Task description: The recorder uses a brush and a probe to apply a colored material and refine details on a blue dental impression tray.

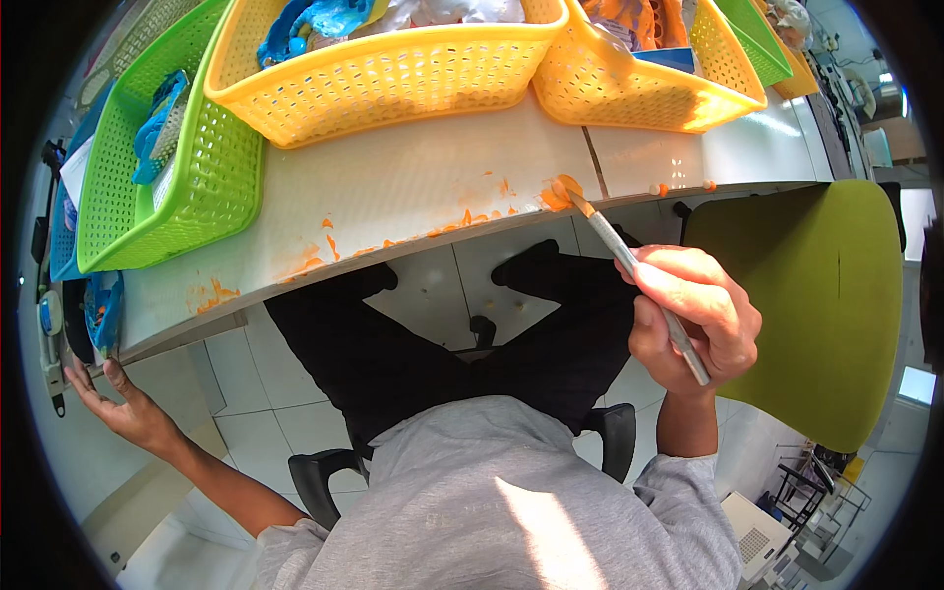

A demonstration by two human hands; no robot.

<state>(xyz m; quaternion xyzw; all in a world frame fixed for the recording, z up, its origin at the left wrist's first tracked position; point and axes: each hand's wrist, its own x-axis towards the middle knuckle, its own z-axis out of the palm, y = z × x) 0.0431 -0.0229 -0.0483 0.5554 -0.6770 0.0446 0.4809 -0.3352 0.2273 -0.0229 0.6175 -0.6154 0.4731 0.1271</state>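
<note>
My right hand is closed round a slim tool with a silver-grey handle. The working end of the tool is coated in orange and touches a small orange blob at the front edge of the white table. I cannot tell whether that end is a blade or a brush. At the far left my left hand is open, fingers apart, with nothing in it. Just beyond its fingertips is a blue piece with orange spots, by the table's left end; contact between them is unclear.
Orange smears run along the table's front edge. Yellow baskets and a green basket stand on it, holding blue, white and orange pieces. A green chair back is at my right.
</note>
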